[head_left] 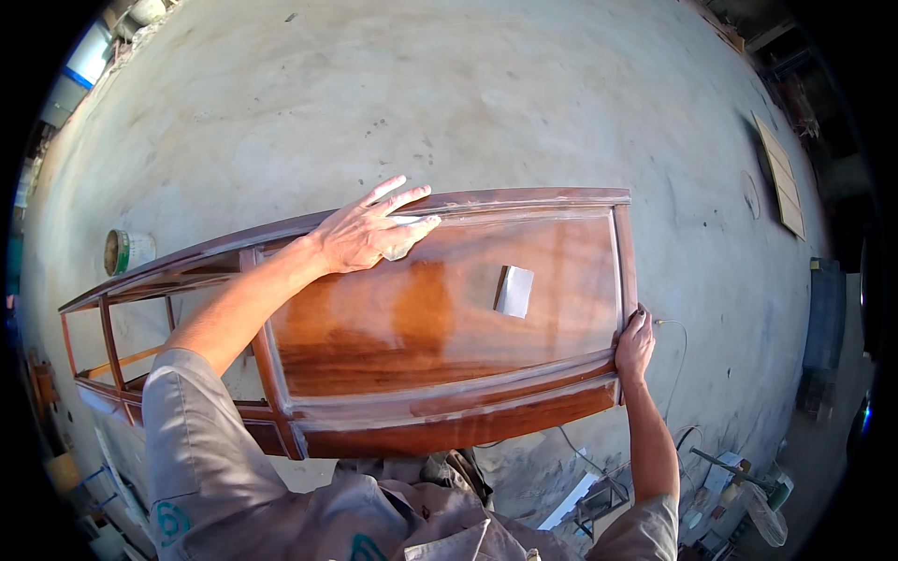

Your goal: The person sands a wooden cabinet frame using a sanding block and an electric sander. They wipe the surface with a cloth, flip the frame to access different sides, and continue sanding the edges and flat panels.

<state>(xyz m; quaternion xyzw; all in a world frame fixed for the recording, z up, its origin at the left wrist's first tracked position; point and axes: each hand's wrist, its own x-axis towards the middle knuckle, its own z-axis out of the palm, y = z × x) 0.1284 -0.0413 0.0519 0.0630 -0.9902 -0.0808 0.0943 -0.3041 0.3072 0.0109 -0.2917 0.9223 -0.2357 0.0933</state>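
A varnished reddish-brown wooden cabinet [393, 318] lies across the middle, with whitish dust along its mouldings. At the far edge of its panel is my left hand [360, 238], two fingers stretched over the rail and the others pressing a pale piece of sandpaper [402, 245] to the wood. Dust whitens those fingertips. My right hand [636, 346] is closed round the frame's right edge, near the lower corner. Between the hands, on the panel, rests a folded whitish sheet [514, 292] with a brown side, which looks like sandpaper too.
To the left the cabinet continues as an open frame with thin posts [110, 341]. Beyond it a bucket [128, 252] lies on the grey floor [449, 103]. A thin hose [681, 374] runs past my right hand. Tools and a clear plastic bag [762, 514] are at lower right.
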